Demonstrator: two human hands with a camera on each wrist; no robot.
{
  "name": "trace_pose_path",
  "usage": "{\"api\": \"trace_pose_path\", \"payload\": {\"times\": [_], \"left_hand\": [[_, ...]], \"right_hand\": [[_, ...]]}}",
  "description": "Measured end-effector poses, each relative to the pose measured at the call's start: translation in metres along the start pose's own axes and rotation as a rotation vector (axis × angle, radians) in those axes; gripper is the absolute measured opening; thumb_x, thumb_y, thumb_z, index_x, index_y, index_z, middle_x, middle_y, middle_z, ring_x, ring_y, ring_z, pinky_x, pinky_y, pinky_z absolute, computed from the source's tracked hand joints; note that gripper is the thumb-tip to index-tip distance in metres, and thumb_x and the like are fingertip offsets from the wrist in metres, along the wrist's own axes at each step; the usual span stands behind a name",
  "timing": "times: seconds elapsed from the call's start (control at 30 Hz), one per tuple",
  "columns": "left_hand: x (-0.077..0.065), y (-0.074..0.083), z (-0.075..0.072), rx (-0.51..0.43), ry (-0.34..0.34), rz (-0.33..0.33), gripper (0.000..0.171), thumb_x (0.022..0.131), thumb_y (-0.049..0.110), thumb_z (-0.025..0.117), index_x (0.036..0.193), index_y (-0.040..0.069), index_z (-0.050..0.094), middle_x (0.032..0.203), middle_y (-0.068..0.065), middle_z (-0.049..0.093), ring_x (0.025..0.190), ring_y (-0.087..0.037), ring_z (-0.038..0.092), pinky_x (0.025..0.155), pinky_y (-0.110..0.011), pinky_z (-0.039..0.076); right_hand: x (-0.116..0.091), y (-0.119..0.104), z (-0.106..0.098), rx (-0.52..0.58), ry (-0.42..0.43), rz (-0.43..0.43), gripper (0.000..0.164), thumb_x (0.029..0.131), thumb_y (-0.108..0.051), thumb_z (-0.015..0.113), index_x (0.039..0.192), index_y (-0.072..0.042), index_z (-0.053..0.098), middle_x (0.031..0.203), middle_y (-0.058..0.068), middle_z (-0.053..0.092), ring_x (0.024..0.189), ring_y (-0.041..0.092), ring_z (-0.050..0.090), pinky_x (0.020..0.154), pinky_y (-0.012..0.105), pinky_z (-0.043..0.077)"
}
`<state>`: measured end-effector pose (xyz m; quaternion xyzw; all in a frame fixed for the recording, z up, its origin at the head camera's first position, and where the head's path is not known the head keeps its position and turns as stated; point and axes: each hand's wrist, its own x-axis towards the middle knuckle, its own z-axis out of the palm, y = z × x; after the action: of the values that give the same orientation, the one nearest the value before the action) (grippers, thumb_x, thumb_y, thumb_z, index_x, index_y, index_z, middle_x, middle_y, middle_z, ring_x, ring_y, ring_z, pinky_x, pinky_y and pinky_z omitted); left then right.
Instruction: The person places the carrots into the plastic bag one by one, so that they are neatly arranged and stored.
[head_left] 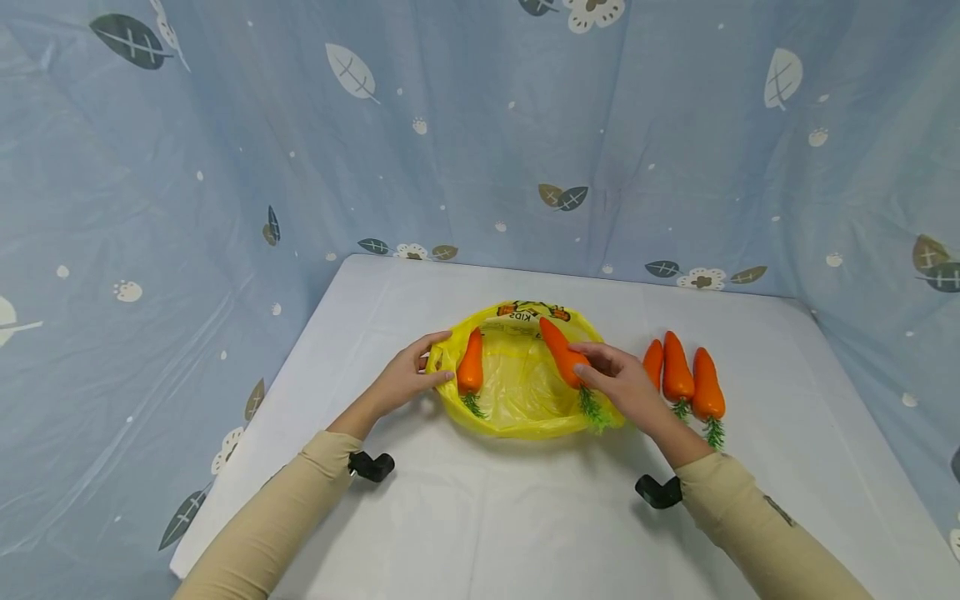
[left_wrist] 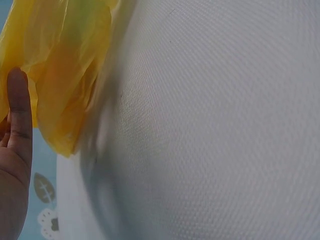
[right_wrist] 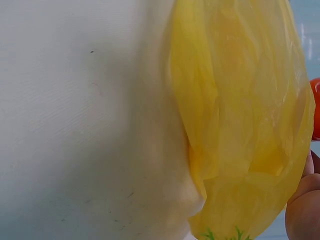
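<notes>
A yellow plastic bag (head_left: pixel 525 427) with printing on its far side stands open-mouthed on the table. My left hand (head_left: pixel 403 379) holds its left rim between thumb and fingers; in the left wrist view the thumb (left_wrist: pixel 20 110) lies along the yellow plastic. Inside the bag, against the left wall, lies one orange carrot (head_left: pixel 471 367) with a green leafy top. My right hand (head_left: pixel 630 390) grips another carrot (head_left: pixel 558 348) by its thick end, over the right part of the opening. Its tip points away and its greens hang near the front rim. The right wrist view shows mostly the bag's outside (right_wrist: pixel 240 125).
Three more carrots lie to the right of the bag: one partly behind my right hand (head_left: pixel 653 362), a middle carrot (head_left: pixel 677 371) and an outer carrot (head_left: pixel 708 387). A white table (head_left: pixel 465 517) carries everything. Behind it hangs a blue leaf-patterned curtain (head_left: pixel 450 150).
</notes>
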<state>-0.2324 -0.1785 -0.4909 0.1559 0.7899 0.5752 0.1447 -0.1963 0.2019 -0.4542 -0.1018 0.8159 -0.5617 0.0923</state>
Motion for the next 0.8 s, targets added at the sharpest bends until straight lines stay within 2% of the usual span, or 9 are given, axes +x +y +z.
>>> {"api": "trace_pose_path", "payload": {"times": [0.2,0.5,0.8], "left_hand": [[0.001,0.000,0.001,0.017,0.002,-0.002,0.074,0.093,0.019,0.077,0.157,0.019,0.039,0.161,-0.010,0.035,0.127,-0.033,0.057,0.089,-0.032,0.057],[0.001,0.002,0.001,0.013,0.003,-0.010,0.076,0.094,0.017,0.076,0.158,0.017,0.036,0.161,-0.011,0.034,0.128,-0.034,0.057,0.088,-0.032,0.058],[-0.001,0.005,0.002,0.009,0.004,-0.019,0.076,0.093,0.017,0.077,0.158,0.018,0.037,0.162,-0.010,0.033,0.128,-0.034,0.057,0.088,-0.031,0.058]], "right_hand": [[0.005,-0.001,0.001,-0.013,0.023,0.028,0.049,0.097,-0.042,0.069,0.139,-0.017,0.063,0.136,0.009,0.062,0.116,0.026,0.060,0.088,0.023,0.053],[0.012,0.002,0.005,0.024,0.020,0.012,0.049,0.098,-0.039,0.069,0.139,-0.015,0.062,0.136,0.010,0.062,0.115,0.024,0.061,0.088,0.023,0.054],[0.018,-0.002,0.010,0.016,0.003,0.017,0.049,0.099,-0.038,0.068,0.140,-0.014,0.062,0.136,0.013,0.062,0.117,0.029,0.060,0.090,0.023,0.053]]}}
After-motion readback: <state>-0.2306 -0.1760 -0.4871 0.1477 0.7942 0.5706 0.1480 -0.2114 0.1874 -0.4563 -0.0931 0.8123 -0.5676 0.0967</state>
